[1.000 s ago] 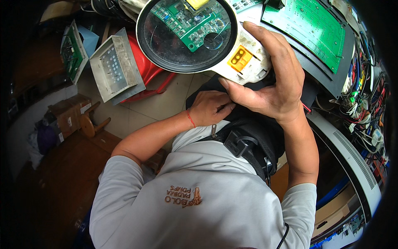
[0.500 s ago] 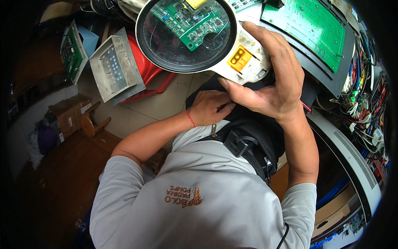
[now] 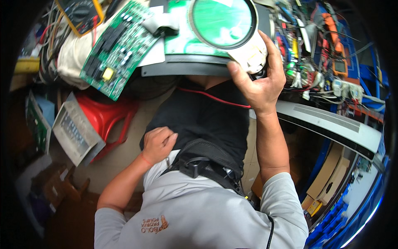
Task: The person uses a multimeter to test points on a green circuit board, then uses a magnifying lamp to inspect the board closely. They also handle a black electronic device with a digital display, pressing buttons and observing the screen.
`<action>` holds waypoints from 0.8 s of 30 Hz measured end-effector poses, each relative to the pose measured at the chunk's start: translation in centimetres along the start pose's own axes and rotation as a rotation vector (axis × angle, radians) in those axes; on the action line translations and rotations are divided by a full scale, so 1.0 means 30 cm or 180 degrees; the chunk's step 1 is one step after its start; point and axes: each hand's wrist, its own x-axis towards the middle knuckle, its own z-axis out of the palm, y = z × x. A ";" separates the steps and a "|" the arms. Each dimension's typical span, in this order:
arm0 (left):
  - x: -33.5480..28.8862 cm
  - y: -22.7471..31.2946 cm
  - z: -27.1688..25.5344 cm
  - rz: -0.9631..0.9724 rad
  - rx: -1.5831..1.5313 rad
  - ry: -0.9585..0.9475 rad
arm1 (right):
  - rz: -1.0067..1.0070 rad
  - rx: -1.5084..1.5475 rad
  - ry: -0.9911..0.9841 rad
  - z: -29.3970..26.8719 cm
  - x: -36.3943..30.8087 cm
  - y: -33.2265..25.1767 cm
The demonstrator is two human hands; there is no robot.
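A cluttered workbench [image 3: 186, 68] ran across the top, with a large green circuit board [image 3: 182, 37] lying flat on it and a smaller green board [image 3: 118, 47] tilted at its left edge. Above the large board hung a round magnifier lamp [image 3: 224, 20] (its lens filled with green), and the right hand [image 3: 259, 79] gripped its white neck, fingers wrapped tight. The left hand [image 3: 157, 143] rested loosely curled on the lap, holding nothing. The step looked like positioning the lens; steadying it over the board seemed next.
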 end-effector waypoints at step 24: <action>-0.012 -0.006 0.010 0.0067 0.0016 0.0108 | 0.1825 -0.1995 0.0631 -0.346 0.011 0.519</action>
